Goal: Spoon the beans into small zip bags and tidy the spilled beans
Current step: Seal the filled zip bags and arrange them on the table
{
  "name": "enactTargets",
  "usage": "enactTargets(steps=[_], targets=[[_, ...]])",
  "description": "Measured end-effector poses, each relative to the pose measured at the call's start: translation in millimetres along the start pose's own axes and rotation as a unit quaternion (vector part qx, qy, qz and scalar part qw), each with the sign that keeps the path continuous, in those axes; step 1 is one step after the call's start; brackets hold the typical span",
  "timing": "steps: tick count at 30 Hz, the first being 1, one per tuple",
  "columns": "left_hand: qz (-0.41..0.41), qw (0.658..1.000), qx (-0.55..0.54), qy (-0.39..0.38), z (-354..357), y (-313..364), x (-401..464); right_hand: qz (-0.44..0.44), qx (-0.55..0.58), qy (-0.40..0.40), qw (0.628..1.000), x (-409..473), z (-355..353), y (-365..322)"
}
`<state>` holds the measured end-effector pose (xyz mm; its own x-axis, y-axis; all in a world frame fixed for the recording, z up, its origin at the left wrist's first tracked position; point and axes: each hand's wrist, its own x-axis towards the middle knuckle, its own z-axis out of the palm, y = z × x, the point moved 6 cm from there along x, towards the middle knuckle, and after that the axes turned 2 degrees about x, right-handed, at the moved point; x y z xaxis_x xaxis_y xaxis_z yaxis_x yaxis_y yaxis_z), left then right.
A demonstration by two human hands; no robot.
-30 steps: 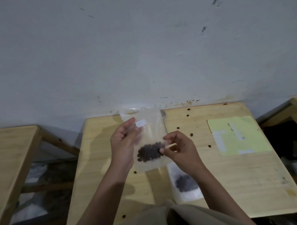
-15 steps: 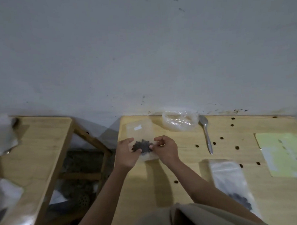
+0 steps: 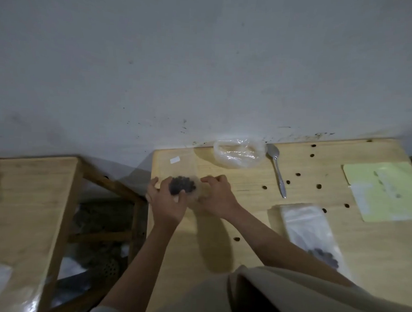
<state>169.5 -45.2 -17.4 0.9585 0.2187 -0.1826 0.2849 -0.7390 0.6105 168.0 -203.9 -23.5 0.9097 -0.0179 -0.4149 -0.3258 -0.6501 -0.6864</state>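
Note:
A small clear zip bag with a white label lies flat at the far left corner of the wooden table, a clump of dark beans in its lower part. My left hand holds its near left corner, thumb over the beans. My right hand pinches its right edge with curled fingers. A second zip bag with beans lies at the near right. A metal spoon lies behind it. Several loose beans dot the table.
A crumpled clear plastic bag sits against the wall beside the spoon. A pale green sheet covers the table's right side. A second wooden table stands to the left across a gap, with plastic bags at its near edge.
Both hands have brought the bean bag down from the air and laid it on the table's far left corner. The view has swung left, which reveals the spoon and the crumpled bag.

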Motion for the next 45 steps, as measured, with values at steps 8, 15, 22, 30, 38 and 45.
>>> enactTargets(steps=[8, 15, 22, 30, 38, 45], targets=[[0.159, 0.978, -0.101, -0.086, 52, 86, -107, -0.029, 0.123, 0.301, 0.945, -141, -110, 84], [0.081, 0.959, -0.102, -0.252, 134, 129, -176, 0.207, 0.006, 0.248, 0.947, -179, -144, 220], [0.066, 0.979, -0.050, -0.185, 150, 149, -190, 0.179, 0.033, 0.229, 0.956, -179, -151, 234], [0.054, 0.970, -0.180, -0.157, 141, 185, -186, 0.113, 0.167, 0.264, 0.943, -173, -197, 227], [0.063, 0.925, -0.325, -0.186, 153, 240, -176, 0.148, 0.211, 0.352, 0.900, -145, -290, 289], [0.069, 0.917, -0.347, -0.183, 167, 273, -168, 0.201, 0.089, 0.342, 0.913, -90, -355, 358]])
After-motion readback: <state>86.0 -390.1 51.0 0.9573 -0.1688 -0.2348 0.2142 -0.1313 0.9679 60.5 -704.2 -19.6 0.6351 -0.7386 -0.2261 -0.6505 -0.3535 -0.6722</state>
